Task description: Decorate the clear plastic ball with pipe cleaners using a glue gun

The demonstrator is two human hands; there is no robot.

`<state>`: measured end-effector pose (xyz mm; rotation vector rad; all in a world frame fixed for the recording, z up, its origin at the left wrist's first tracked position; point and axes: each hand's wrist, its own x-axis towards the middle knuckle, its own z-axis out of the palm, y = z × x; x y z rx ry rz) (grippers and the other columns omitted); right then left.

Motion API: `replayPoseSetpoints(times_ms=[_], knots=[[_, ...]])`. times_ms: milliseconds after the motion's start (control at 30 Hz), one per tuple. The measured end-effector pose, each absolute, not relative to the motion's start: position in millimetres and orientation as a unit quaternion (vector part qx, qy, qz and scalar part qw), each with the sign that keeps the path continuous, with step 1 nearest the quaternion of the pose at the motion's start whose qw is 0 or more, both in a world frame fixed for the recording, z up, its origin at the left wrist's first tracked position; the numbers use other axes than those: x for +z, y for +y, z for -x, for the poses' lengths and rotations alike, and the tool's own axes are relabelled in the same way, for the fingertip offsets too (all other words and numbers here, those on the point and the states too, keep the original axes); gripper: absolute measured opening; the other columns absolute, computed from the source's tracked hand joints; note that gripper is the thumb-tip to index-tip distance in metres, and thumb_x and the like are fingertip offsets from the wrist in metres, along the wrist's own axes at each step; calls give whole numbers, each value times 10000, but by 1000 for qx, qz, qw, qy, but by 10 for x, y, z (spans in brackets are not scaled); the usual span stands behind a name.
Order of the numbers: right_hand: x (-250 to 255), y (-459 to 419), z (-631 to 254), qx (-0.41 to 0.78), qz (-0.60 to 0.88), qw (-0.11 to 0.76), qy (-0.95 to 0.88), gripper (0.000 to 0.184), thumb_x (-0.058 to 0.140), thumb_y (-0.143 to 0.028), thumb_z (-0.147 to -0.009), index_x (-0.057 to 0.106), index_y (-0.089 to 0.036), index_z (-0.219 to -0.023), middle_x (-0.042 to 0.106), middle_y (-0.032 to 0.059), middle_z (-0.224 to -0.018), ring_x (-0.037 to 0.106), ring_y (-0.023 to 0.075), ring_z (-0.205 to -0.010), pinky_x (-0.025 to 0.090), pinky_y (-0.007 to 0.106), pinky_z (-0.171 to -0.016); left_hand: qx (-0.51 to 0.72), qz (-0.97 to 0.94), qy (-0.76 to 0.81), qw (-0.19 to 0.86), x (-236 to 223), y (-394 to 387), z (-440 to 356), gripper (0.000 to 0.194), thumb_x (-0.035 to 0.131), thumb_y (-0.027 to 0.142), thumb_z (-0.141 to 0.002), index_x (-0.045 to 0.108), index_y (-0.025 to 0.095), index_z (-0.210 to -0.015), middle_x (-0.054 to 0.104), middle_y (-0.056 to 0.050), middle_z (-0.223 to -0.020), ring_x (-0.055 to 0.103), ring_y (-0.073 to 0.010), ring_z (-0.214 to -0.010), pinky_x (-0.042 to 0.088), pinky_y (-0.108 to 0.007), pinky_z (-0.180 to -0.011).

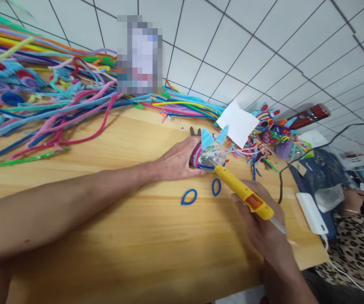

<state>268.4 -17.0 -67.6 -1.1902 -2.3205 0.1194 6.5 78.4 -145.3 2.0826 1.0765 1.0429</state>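
Observation:
My left hand reaches across the wooden table and grips a small pipe-cleaner craft figure with light blue ears and a glittery middle. My right hand is closed on a yellow glue gun, whose nozzle touches the lower right side of the figure. Two blue pipe-cleaner loops lie on the table just below the figure, one loop to the left and one loop beside the gun.
A large heap of coloured pipe cleaners covers the table's far left. Finished colourful crafts and a white paper lie at the far right. A black cord hangs over the right edge. Another person's hand shows at right.

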Motion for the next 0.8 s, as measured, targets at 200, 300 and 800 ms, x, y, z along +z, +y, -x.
replayPoseSetpoints(times_ms=[200, 300, 800], knots=[[-682, -122, -2623, -30, 424, 221, -878, 161, 553, -172, -1004, 610, -241, -1138, 736, 83, -1049, 760, 239, -950, 630, 352, -765, 386, -782, 402, 279, -1433, 785, -77, 670, 807, 563, -808, 492, 209, -1281, 619, -151, -1283, 636, -349, -1156, 561, -546, -989], [-704, -101, -2598, -58, 426, 203, -880, 176, 535, -166, -1003, 602, -241, -1148, 737, 79, -995, 762, 242, -901, 627, 349, -726, 393, -783, 396, 274, -1448, 789, -84, 671, 813, 554, -810, 491, 214, -1291, 625, -153, -1302, 636, -348, -1171, 559, -544, -997], [-742, -164, -2571, -95, 421, 182, -883, 184, 509, -178, -995, 579, -222, -1160, 737, 78, -948, 759, 237, -816, 592, 314, -642, 406, -792, 383, 247, -1490, 770, -87, 639, 814, 459, -844, 485, 202, -1328, 626, -160, -1339, 623, -347, -1276, 534, -495, -1066]])
